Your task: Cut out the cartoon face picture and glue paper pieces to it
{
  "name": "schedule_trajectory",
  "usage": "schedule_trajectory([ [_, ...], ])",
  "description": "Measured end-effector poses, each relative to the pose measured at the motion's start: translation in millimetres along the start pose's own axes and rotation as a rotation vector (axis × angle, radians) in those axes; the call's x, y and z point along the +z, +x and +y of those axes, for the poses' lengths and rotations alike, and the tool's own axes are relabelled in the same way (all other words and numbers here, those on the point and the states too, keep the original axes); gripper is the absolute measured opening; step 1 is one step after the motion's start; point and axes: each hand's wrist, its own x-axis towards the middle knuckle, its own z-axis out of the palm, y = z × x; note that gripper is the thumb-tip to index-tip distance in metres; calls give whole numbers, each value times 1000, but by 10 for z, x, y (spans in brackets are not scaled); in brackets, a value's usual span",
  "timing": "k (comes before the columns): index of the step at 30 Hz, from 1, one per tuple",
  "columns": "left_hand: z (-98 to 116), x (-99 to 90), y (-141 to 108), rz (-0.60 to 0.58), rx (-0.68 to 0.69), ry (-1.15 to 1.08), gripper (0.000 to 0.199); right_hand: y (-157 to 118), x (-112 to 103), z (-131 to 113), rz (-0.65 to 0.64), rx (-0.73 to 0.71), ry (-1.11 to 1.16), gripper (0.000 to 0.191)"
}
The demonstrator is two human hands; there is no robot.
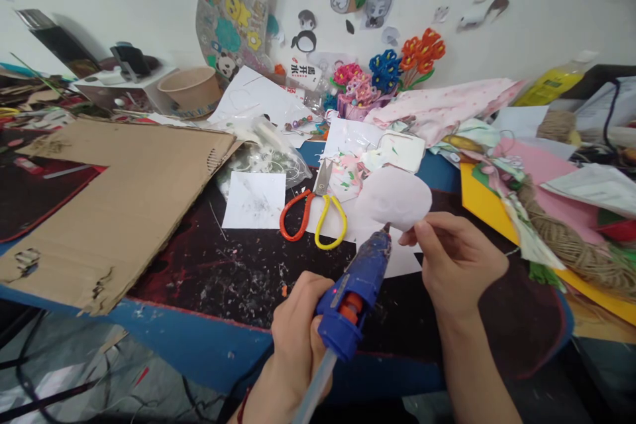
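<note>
My left hand (301, 331) is wrapped round the handle of a blue hot glue gun (358, 288), a clear glue stick (318, 384) jutting from its rear. The nozzle points away from me, at the lower edge of a white rounded paper cutout (395, 197). Whether the tip touches the paper, I cannot tell. Thumb and fingers of my right hand (457, 262) pinch that cutout at its lower right edge, holding it above the table. Just left of the cutout lie scissors (314, 212) with one red and one yellow handle, blades pointing away.
A large cardboard sheet (134, 179) covers the left of the table. Behind the scissors are a square white paper (255, 201) and a clear plastic bag (278, 146). Pipe-cleaner flowers (385, 71) stand at the back. Twine (561, 222) and yellow card (484, 202) lie on the right.
</note>
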Motion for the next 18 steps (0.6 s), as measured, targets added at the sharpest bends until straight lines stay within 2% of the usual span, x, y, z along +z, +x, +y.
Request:
schedule_trajectory([
  [9, -1, -32, 41, 143, -161, -14, 39, -6, -13, 34, 34, 17, -23, 4],
  [18, 20, -10, 56, 149, -144, -20, 39, -9, -11, 46, 32, 6, 31, 7],
])
